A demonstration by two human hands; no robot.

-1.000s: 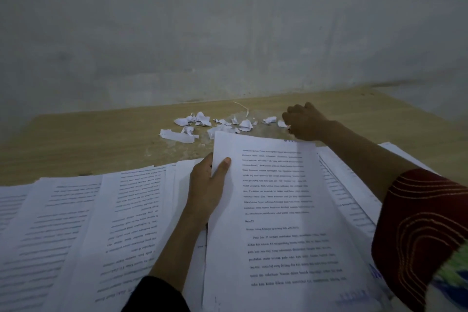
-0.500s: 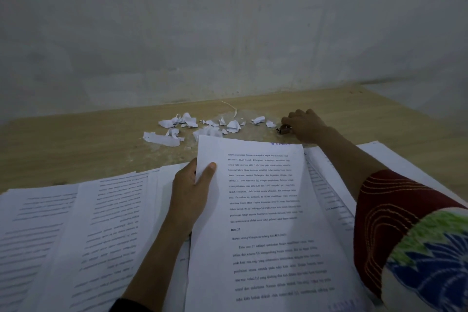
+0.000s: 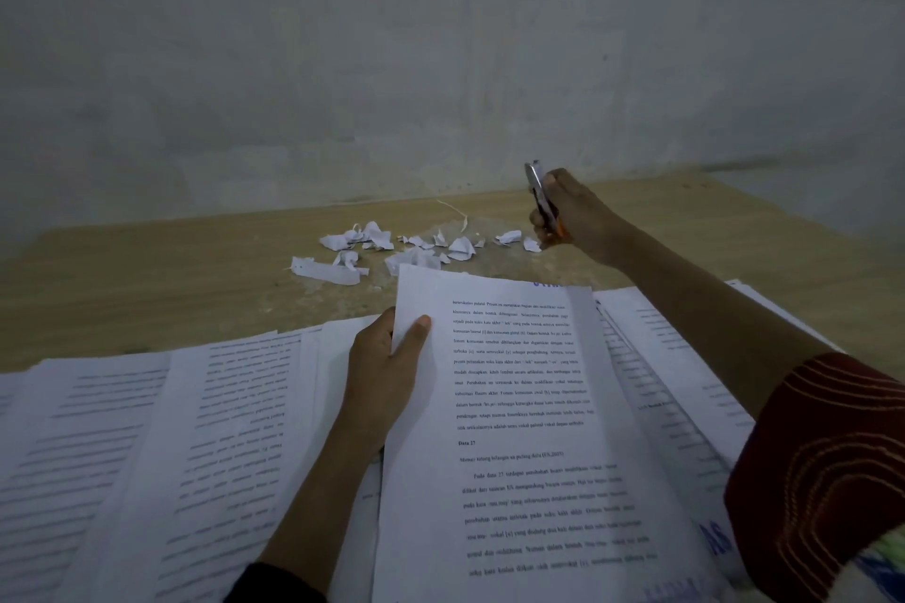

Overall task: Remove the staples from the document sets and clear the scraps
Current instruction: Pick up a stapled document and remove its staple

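the left hand [image 3: 387, 372] pinches the side of one set [image 3: 514, 406], thumb on top. the right hand [image 3: 573, 220] is curled round a small tool [image 3: 541, 196], held up beside the scraps [image 3: 416, 247]. the scraps lie on the table [image 3: 147, 289], not cleared. i can't see any staple. the job looks partly done.

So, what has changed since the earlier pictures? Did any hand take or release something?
The right hand, which lay on the table beside the paper scraps, took hold of a slim metal tool and raised it upright. The left hand still grips the document set at its left edge; the scraps lie as before.
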